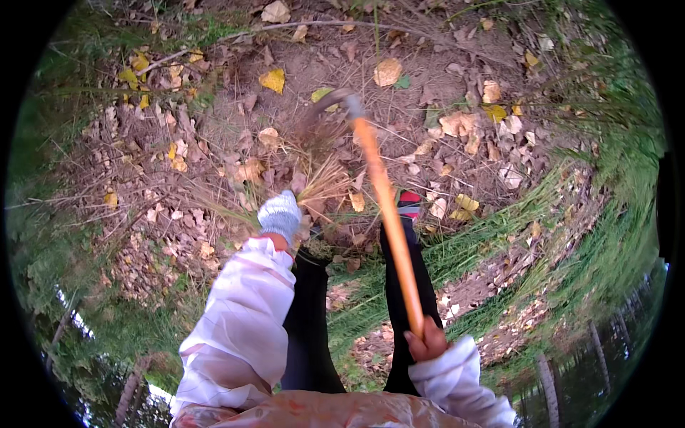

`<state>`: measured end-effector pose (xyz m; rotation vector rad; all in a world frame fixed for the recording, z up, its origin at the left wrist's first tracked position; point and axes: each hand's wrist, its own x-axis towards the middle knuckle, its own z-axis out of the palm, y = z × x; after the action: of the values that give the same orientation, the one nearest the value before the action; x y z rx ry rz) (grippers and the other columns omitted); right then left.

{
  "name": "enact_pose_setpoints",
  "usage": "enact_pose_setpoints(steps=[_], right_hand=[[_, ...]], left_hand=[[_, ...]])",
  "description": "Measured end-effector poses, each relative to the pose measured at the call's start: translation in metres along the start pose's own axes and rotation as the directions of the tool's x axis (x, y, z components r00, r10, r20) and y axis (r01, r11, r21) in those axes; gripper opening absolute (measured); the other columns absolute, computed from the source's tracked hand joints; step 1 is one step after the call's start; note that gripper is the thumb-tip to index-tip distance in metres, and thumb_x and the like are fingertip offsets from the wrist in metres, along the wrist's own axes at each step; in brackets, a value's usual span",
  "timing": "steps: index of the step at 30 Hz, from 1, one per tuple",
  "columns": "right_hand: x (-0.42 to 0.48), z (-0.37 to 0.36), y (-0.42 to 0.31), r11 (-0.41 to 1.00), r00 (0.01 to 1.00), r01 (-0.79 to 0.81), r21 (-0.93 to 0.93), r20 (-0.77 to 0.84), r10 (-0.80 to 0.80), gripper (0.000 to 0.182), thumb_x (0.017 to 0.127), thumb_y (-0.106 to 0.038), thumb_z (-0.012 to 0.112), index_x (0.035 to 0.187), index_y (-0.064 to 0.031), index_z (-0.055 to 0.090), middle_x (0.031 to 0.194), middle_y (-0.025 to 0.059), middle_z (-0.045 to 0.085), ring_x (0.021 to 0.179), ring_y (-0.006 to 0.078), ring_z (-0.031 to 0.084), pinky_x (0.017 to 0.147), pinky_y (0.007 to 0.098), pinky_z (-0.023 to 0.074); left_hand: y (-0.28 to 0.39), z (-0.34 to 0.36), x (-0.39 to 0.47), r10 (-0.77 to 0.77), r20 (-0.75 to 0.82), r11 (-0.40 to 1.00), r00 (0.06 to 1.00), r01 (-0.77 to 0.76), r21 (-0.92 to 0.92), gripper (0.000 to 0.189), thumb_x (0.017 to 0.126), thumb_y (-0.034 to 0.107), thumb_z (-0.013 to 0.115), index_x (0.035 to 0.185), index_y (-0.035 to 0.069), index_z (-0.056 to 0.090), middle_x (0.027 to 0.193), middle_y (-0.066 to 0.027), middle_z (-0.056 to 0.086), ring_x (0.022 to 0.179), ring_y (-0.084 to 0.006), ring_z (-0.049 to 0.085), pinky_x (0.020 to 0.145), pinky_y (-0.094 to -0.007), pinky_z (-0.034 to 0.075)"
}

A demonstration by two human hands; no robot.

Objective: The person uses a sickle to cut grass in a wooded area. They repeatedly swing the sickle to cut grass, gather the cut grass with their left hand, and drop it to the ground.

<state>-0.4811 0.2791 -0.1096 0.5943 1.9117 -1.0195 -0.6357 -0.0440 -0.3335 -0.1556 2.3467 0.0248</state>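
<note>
My left hand (280,215), in a grey knitted glove, is shut on a bunch of dry grass (324,184) low over the ground. The stalks fan out to the right and away from me. My bare right hand (428,341) grips the lower end of a sickle's long orange wooden handle (389,208). Its curved metal blade (327,101) lies beyond the grass bunch, blurred, pointing left. Where exactly the blade edge is against the stalks is too blurred to tell.
Fallen leaves (460,124) and bare soil (316,59) spread before me. A thin fallen branch (321,23) crosses the far ground. My right shoe (409,203) stands beside the handle. Cut-looking green grass (481,241) lies at right; tree trunks (547,388) rise behind.
</note>
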Motion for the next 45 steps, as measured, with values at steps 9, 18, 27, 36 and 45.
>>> enact_pose_setpoints(steps=[9, 18, 27, 36, 45], right_hand=[[-0.087, -0.035, -0.032, 0.995, 0.989, -0.095, -0.024, 0.109, 0.097, 0.03, 0.075, -0.023, 0.065, 0.082, -0.0009, 0.046, 0.052, 0.0175, 0.051, 0.045, 0.034, 0.053, 0.044, 0.0414, 0.042], [-0.15, -0.073, -0.081, 0.683, 0.872, -0.304, 0.664, -0.095, 0.481, 0.013, 0.077, -0.003, 0.056, 0.078, -0.0032, 0.042, 0.045, 0.0006, 0.039, 0.032, 0.0107, 0.037, 0.029, 0.0264, 0.029], [-0.157, -0.072, -0.081, 0.245, 0.871, -0.35, 0.904, 0.218, 0.44, 0.017, 0.081, -0.01, 0.061, 0.076, -0.0088, 0.044, 0.059, -0.0009, 0.043, 0.043, 0.0078, 0.041, 0.04, 0.0273, 0.0352], [-0.185, -0.062, -0.061, 0.003, 0.914, -0.283, 0.959, 0.269, 0.304, 0.02, 0.075, -0.006, 0.067, 0.075, -0.0054, 0.047, 0.058, 0.0032, 0.046, 0.044, 0.0099, 0.044, 0.038, 0.0264, 0.0331], [-0.218, -0.057, -0.064, 0.002, 0.976, -0.129, 0.992, 0.127, 0.176, 0.024, 0.081, -0.013, 0.063, 0.069, -0.0104, 0.042, 0.053, -0.0009, 0.04, 0.044, 0.0089, 0.04, 0.041, 0.0259, 0.0314]], left_hand=[[0.006, -0.088, 0.006, 0.303, 0.214, 0.934, 0.929, -0.334, 0.127, 0.018, 0.077, 0.016, 0.051, 0.089, 0.011, 0.063, 0.087, -0.0108, 0.066, 0.083, -0.029, 0.063, 0.071, -0.0412, 0.05], [-0.062, -0.104, -0.137, 0.141, 0.052, 0.99, 0.989, -0.139, -0.036, 0.024, 0.076, 0.023, 0.057, 0.095, 0.008, 0.055, 0.08, -0.0187, 0.063, 0.078, -0.0352, 0.061, 0.071, -0.0443, 0.049], [-0.142, -0.11, -0.285, -0.252, -0.03, 0.937, 0.967, 0.236, -0.256, 0.04, 0.066, 0.031, 0.067, 0.096, 0.006, 0.057, 0.083, -0.02, 0.063, 0.081, -0.0381, 0.06, 0.072, -0.0451, 0.048], [-0.195, -0.102, -0.274, -0.424, -0.144, -0.012, 0.894, -0.165, -0.986, 0.049, 0.077, 0.01, 0.058, 0.123, 0.005, 0.042, 0.119, -0.0087, 0.049, 0.098, -0.0208, 0.053, 0.078, -0.0312, 0.049], [-0.085, -0.318, -0.357, -0.185, -0.442, 0.27, 0.878, -0.387, -0.881, 0.047, 0.085, 0.022, 0.051, 0.127, 0.006, 0.04, 0.114, -0.0061, 0.05, 0.096, -0.0185, 0.052, 0.079, -0.0322, 0.046]])
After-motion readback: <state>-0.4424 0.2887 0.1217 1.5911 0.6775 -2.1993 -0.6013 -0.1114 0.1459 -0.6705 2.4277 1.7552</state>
